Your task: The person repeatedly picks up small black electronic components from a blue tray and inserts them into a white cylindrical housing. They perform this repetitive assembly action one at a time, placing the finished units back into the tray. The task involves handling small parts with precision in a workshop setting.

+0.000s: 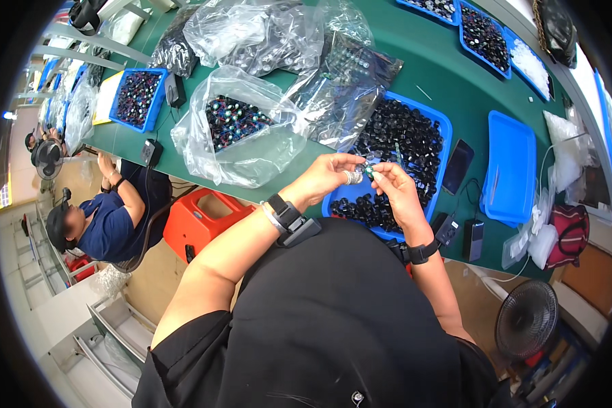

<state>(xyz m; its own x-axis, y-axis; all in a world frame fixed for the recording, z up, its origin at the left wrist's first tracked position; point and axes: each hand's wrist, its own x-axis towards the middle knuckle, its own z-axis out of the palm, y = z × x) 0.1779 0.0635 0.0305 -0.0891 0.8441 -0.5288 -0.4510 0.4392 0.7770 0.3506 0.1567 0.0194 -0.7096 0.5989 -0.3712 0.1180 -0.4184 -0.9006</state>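
- Small part [368,171]: left hand [328,178] and right hand [398,194] are pinching it, apparently adjusting.
- Blue tray [447,139] is sitting beneath them.
- Next move is likely needing steadiness.

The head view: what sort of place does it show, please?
Probably a small-parts assembly workshop: a long green worktable, a blue tray holding many small black parts, and another person to the left.

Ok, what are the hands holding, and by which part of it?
The left hand and right hand pinch a small dark greenish piece between them; which part each grips is too small to tell.
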